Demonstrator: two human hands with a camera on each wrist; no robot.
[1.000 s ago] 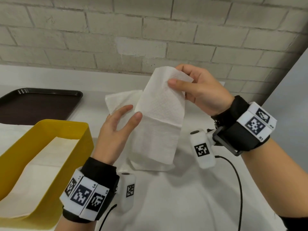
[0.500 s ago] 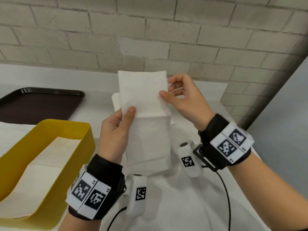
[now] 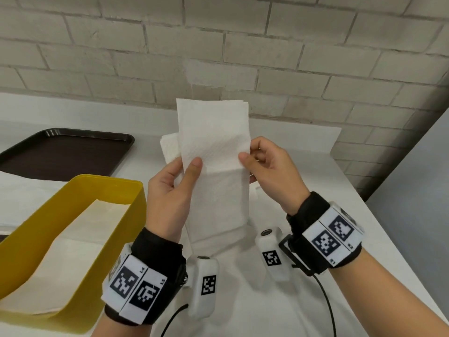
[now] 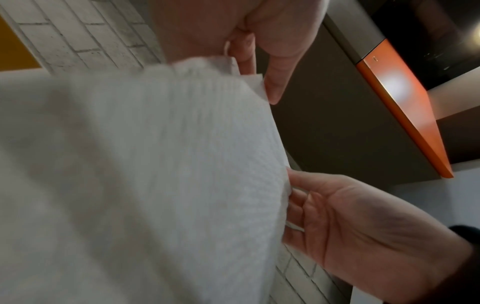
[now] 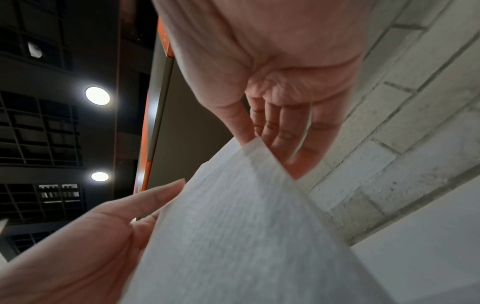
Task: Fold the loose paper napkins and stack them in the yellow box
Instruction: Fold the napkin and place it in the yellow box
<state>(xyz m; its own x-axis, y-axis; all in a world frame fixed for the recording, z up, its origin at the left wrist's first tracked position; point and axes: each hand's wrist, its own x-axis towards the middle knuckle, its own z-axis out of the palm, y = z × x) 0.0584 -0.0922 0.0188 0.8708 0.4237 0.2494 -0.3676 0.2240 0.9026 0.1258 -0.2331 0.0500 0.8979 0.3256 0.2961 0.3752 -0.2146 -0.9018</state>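
A white paper napkin (image 3: 215, 152) is held upright above the table, folded lengthwise into a tall strip. My left hand (image 3: 181, 170) pinches its left edge at mid-height, thumb in front. My right hand (image 3: 246, 159) pinches the right edge at the same height. The napkin (image 4: 155, 174) fills the left wrist view, and in the right wrist view the napkin (image 5: 233, 226) runs between both hands. More loose napkins (image 3: 168, 145) lie behind it on the table. The yellow box (image 3: 114, 227) stands at the lower left with flat napkins (image 3: 68, 259) inside.
A dark brown tray (image 3: 60, 154) sits at the back left. White paper (image 3: 291, 152) covers the table, whose right edge (image 3: 393, 242) drops off near my right forearm. A brick wall (image 3: 243, 57) closes the back.
The napkin went from hanging in my right hand to held upright by both hands. My left hand closed on its left edge, and my right hand slid down to mid-height.
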